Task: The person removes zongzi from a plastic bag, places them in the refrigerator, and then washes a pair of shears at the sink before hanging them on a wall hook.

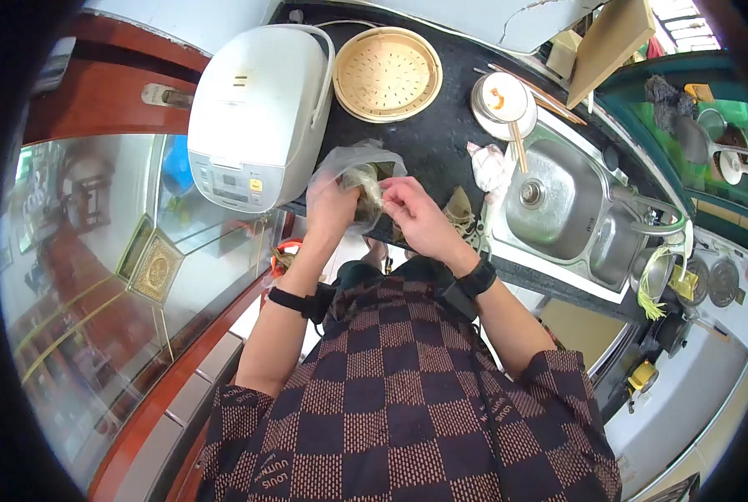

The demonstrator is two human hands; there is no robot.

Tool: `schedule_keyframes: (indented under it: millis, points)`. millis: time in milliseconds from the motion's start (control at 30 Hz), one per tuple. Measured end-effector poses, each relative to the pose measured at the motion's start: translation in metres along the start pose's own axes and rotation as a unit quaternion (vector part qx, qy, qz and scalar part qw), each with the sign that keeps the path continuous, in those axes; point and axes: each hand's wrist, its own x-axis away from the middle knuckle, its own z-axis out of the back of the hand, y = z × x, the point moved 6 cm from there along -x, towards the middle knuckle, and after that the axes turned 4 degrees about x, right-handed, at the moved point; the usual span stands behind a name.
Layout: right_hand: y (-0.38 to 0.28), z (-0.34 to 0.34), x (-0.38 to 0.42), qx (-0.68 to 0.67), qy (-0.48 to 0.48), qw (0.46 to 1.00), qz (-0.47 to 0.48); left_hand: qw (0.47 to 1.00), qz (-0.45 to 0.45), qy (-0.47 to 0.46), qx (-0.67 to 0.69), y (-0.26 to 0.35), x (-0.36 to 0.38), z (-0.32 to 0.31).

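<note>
Checked shirt (382,376): filling the lower view, nearest the camera.
Left hand (330,211): curling mostly closed, gripping the clear plastic bag (353,157) by its folds.
Right hand (424,224): bending its fingers, thumb and fingertips nearly meeting at the bag's side; whether they are pinching film or contents, I cannot tell.
Bag's place: bunching between both hands at the counter's near edge, showing something pale inside.
Handling: steadying with the left while working the right fingertips lightly is suiting thin film, I judge; tugging hard is risking a tear or spill.
Dark counter (445,130): running beyond the bag, with the rice cooker (252,105) standing left, a woven basket (388,71) sitting beside it, and white dishes (508,94) stacking near the metal sink (553,201).
Room: a glass panel (81,335) is stretching along the left; a wooden board (612,50) is leaning at upper right.
</note>
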Motion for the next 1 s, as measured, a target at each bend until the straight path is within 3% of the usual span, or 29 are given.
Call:
schedule_keyframes:
  millis: [33, 100, 200, 367, 500, 600, 667, 700, 767, 800, 867, 1000]
  points:
    - [0.002, 0.000, 0.000, 0.000, 0.000, 1.000, 0.001, 1.000, -0.011, 0.007, 0.022, 0.001, 0.001, 0.000]
    - [0.018, -0.005, 0.003, -0.096, -0.034, 0.988, -0.117, 0.999, -0.023, 0.013, 0.043, 0.002, 0.005, 0.000]
    - [0.019, -0.001, 0.002, -0.091, 0.006, 0.985, -0.148, 0.998, -0.057, 0.007, 0.029, 0.008, 0.012, 0.004]
    - [0.020, 0.009, -0.002, -0.071, 0.068, 0.989, -0.110, 0.979, -0.083, -0.168, 0.078, 0.016, 0.020, 0.007]
    - [0.003, 0.015, -0.007, -0.048, 0.088, 0.991, -0.094, 0.984, -0.059, -0.163, -0.032, 0.009, 0.016, 0.010]
    - [-0.001, 0.012, -0.007, -0.099, 0.076, 0.988, -0.094, 0.980, -0.128, -0.148, -0.025, 0.007, 0.017, 0.000]
    - [-0.004, 0.012, -0.006, -0.101, 0.069, 0.988, -0.092, 0.973, -0.227, -0.009, -0.045, 0.016, 0.026, 0.005]
    - [-0.005, 0.011, -0.005, -0.104, 0.061, 0.989, -0.090, 0.973, -0.227, -0.010, -0.045, 0.013, 0.022, 0.003]
    - [-0.007, 0.009, -0.002, -0.125, 0.053, 0.987, -0.081, 0.987, -0.092, -0.119, -0.052, -0.010, 0.003, -0.012]
    - [-0.008, 0.008, -0.002, -0.145, 0.044, 0.986, -0.070, 0.987, -0.092, -0.117, -0.052, -0.003, -0.001, -0.006]
    - [-0.010, 0.005, 0.000, -0.150, 0.015, 0.986, -0.068, 0.991, 0.022, -0.129, -0.014, 0.003, -0.006, 0.008]
    - [-0.020, -0.003, 0.003, -0.182, -0.045, 0.979, -0.082, 0.990, 0.047, -0.131, -0.001, -0.006, -0.010, 0.002]
